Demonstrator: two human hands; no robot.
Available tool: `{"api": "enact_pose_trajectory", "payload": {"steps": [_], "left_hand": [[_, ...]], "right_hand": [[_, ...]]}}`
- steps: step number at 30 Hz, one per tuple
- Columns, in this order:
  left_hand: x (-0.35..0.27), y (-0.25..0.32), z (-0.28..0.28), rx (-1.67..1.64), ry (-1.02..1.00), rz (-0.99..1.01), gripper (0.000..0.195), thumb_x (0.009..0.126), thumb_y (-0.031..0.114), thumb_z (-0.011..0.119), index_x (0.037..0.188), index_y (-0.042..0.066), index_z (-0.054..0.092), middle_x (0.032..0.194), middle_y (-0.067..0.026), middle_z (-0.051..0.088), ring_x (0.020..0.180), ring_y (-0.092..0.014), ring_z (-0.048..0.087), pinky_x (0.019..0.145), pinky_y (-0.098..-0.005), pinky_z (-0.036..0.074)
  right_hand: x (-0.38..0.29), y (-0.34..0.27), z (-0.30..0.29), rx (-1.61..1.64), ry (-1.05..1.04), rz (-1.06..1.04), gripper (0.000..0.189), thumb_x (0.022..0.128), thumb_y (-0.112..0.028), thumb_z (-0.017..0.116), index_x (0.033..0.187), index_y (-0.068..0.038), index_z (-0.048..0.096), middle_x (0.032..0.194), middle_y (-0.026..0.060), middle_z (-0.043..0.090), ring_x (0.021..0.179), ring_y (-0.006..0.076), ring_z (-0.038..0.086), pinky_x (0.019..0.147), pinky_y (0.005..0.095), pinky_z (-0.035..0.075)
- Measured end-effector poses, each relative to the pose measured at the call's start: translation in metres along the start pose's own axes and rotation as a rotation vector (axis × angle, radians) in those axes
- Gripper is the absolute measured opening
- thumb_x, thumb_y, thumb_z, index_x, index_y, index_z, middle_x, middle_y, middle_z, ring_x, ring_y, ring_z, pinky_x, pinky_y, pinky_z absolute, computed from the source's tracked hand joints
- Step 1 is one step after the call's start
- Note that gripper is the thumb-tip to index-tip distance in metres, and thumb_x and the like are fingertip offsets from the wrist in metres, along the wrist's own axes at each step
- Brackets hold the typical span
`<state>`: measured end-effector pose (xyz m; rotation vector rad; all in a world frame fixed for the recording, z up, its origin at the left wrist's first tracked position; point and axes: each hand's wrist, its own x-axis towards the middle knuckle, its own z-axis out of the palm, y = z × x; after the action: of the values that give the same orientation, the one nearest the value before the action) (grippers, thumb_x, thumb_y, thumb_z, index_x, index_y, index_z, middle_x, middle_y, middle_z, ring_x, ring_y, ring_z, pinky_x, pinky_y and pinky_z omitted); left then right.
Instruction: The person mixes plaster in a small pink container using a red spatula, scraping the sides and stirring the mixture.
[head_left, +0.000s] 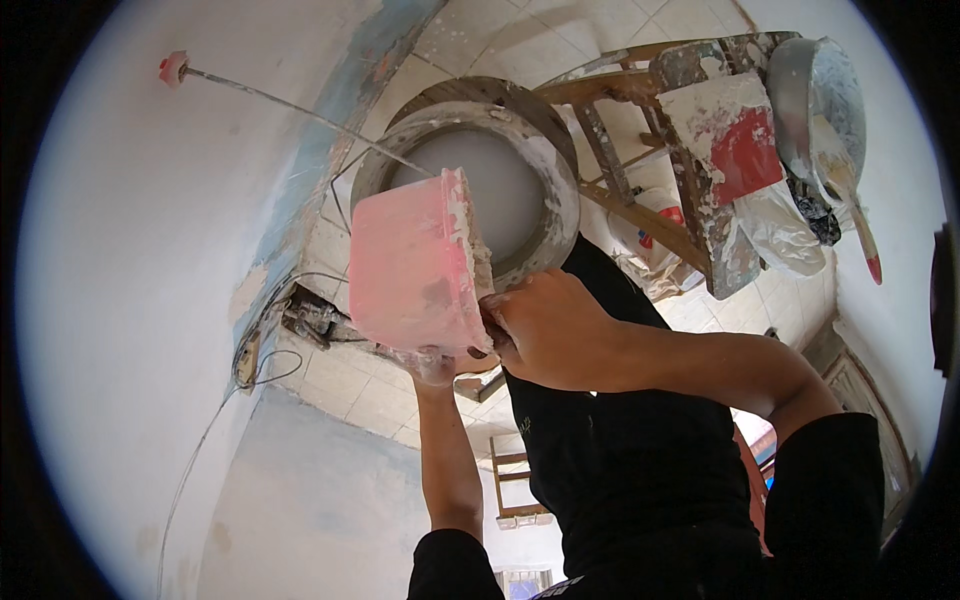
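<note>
A pink plastic container (405, 270), tipped on its side with its mouth to the right, has whitish paste caked along its rim. My left hand (431, 366) supports it from the near side. At the mouth, the curled fingers of my right hand (551, 330) meet the rim; what they grip is hidden. Behind the container stands a round tub (559, 180) with a thick, smeared rim and cloudy whitish liquid inside. From behind the container a thin rod (300, 111) reaches up to the left, ending in a small pink piece.
A paint-splattered wooden stepladder (697, 217) at the right bears a red plate (746, 154) crusted with plaster, a metal pot (795, 97) and a brush (855, 202). Wires (259, 330) and a dirty tool-like object (311, 315) lie by the left wall. Another ladder (511, 476) is farther off.
</note>
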<state>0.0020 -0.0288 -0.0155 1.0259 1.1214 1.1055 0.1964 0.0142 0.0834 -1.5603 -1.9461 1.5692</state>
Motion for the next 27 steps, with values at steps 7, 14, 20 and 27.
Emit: {"api": "enact_pose_trajectory", "payload": {"steps": [7, 14, 20, 27], "left_hand": [[-0.005, 0.007, 0.0, -0.223, 0.248, -0.256, 0.09, 0.078, 0.06, 0.056, 0.14, 0.009, 0.015, 0.141, -0.0125, 0.023, 0.128, -0.028, 0.029, 0.104, -0.0447, 0.028], [0.004, 0.007, -0.018, 0.696, 0.009, 0.312, 0.083, 0.082, 0.056, 0.051, 0.14, 0.011, 0.012, 0.141, -0.0126, 0.023, 0.124, -0.029, 0.035, 0.101, -0.0453, 0.035], [0.002, -0.002, -0.03, 0.731, -0.042, 0.358, 0.081, 0.084, 0.054, 0.05, 0.141, 0.012, 0.009, 0.141, -0.0126, 0.022, 0.123, -0.03, 0.038, 0.099, -0.0457, 0.038], [0.008, 0.003, -0.007, 0.388, 0.135, 0.36, 0.069, 0.086, 0.045, 0.051, 0.137, 0.006, 0.025, 0.134, -0.0167, 0.035, 0.12, -0.032, 0.042, 0.098, -0.0446, 0.036]], "right_hand": [[-0.008, 0.013, -0.008, -0.026, 0.183, 0.171, 0.018, 0.072, -0.016, 0.064, 0.069, 0.001, 0.06, 0.057, 0.0168, 0.057, 0.054, 0.0354, 0.058, 0.051, 0.0392, 0.046], [-0.017, 0.002, -0.024, -0.018, 0.179, 0.023, 0.02, 0.077, -0.019, 0.063, 0.07, 0.0, 0.061, 0.057, 0.0155, 0.057, 0.051, 0.0319, 0.058, 0.047, 0.0377, 0.046], [-0.011, 0.002, -0.024, -0.221, 0.207, 0.003, 0.02, 0.08, -0.018, 0.06, 0.078, 0.001, 0.063, 0.058, 0.0133, 0.059, 0.048, 0.0271, 0.058, 0.045, 0.0343, 0.046], [-0.022, 0.002, -0.033, -0.1, 0.34, 0.107, 0.02, 0.083, -0.017, 0.057, 0.076, 0.001, 0.063, 0.055, 0.0134, 0.058, 0.047, 0.0261, 0.059, 0.044, 0.0344, 0.045]]}}
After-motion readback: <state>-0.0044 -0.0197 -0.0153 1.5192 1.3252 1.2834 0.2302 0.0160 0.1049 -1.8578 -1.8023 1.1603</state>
